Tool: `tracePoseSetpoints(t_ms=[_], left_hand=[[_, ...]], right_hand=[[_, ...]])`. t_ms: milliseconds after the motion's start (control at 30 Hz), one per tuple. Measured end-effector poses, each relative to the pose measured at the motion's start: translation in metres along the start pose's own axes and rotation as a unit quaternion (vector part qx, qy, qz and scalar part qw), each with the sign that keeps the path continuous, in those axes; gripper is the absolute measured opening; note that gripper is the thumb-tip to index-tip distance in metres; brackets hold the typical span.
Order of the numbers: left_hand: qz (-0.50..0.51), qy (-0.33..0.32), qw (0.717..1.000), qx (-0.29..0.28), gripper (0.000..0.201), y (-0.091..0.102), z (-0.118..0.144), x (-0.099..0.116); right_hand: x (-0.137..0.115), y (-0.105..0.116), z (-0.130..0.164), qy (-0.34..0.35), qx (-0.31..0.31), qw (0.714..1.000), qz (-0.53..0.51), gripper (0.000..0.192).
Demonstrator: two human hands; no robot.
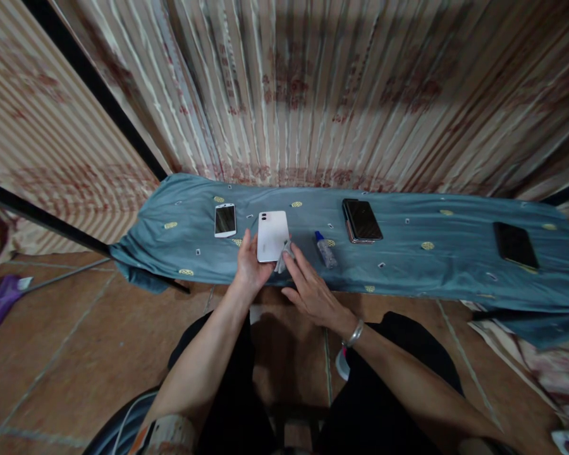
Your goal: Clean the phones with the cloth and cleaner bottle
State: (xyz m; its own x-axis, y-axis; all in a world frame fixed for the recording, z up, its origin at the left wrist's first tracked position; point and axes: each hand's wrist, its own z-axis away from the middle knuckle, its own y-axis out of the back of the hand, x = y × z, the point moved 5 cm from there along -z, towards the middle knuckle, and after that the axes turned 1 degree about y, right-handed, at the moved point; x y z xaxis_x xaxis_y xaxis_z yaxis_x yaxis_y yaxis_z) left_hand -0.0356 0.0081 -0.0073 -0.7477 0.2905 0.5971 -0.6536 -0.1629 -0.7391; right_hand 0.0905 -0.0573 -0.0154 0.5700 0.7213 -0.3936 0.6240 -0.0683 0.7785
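A white phone (272, 234) lies back-up on the blue cloth (408, 265), its camera end away from me. My left hand (249, 268) holds its near left edge, thumb up along the side. My right hand (310, 291) rests at the phone's near right corner, fingers pressing a small pale wipe (284, 256) against it. A metal bangle (354, 333) circles my right wrist.
On the cloth: a white-framed phone (225, 220) face-up at left, a small clear bottle with a blue cap (325, 249), stacked dark phones (361, 220), a black phone (514, 245) far right. Curtains hang behind. Tiled floor below; a purple object (0, 303) lies at left.
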Motion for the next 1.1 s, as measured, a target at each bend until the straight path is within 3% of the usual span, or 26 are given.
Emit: tracePoseSetpoints(t_ms=[267, 667, 933, 1100], left_hand=[[0.010, -0.013, 1.000, -0.005, 0.044, -0.001, 0.001, -0.005], [0.009, -0.031, 0.999, 0.013, 0.033, -0.009, 0.001, -0.016], [-0.026, -0.015, 0.999, -0.014, 0.039, -0.012, 0.003, -0.025], [-0.050, 0.006, 0.998, -0.023, 0.036, -0.014, 0.008, -0.032]], right_hand=[[0.009, -0.001, 0.000, -0.069, 0.010, 0.993, -0.094, 0.073], [0.026, -0.003, -0.003, -0.100, 0.040, 0.991, -0.079, 0.074], [0.044, 0.004, -0.010, -0.162, 0.038, 0.983, -0.077, 0.071], [0.054, 0.010, -0.014, -0.179, 0.073, 0.979, -0.064, 0.068]])
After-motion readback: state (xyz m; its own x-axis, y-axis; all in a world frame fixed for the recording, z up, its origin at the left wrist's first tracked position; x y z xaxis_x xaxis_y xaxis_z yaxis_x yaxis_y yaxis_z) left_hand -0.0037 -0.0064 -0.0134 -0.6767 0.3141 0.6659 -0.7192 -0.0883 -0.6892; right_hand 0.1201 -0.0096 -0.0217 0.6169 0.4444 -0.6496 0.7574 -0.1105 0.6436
